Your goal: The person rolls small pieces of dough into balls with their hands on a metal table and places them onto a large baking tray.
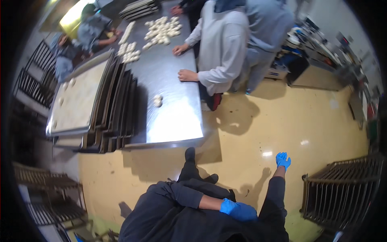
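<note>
My right hand, in a blue glove, is held out over the yellow floor at the right, fingers apart and holding nothing. My left hand, also gloved in blue, lies across the front of my dark clothing at the lower middle; its fingers are not clearly visible. Ahead of me is a steel table with a small group of dough pieces near its middle and many more dough balls farther back. On its left stands a stack of trays, the top one holding a few dough balls.
Co-workers stand along both sides of the table: one in a pale top, another in grey, others at the back left. Metal racks stand at lower right and lower left. A steel counter lines the right wall.
</note>
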A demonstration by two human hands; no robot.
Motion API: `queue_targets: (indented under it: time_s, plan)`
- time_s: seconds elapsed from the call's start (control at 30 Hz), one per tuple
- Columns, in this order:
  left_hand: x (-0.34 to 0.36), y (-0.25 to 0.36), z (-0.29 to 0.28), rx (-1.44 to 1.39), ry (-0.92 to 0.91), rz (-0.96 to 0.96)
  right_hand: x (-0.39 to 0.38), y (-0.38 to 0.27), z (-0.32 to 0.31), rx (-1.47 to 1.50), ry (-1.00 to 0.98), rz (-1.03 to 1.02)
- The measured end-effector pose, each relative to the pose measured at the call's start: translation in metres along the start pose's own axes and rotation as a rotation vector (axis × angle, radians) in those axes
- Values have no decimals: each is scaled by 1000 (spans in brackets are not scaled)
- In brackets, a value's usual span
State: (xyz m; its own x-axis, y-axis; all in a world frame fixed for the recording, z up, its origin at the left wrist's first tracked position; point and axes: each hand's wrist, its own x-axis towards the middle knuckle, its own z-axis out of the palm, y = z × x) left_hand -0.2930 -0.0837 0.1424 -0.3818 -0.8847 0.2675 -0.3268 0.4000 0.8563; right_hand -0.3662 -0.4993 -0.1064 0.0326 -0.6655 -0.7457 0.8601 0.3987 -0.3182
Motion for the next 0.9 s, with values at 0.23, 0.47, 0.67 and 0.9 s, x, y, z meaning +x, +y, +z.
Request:
queue_targets:
  time_s: [0.23, 0.47, 0.67, 0.9]
  plan:
    - [-69, -18, -132, -111, 33, -494, -83, 199, 20, -1159, -614, -558]
    - [-254, -125, -242, 497, 1702, -785, -354, 470, 21, -1644, -1505, -269]
    - [-378, -195, -296, 326, 2053, -929, -402, 618, -7, -1501, -1461, -760]
    - [-428, -230, -306, -578, 2240, -762, -577, 497, 29, -1378, -2477, -47]
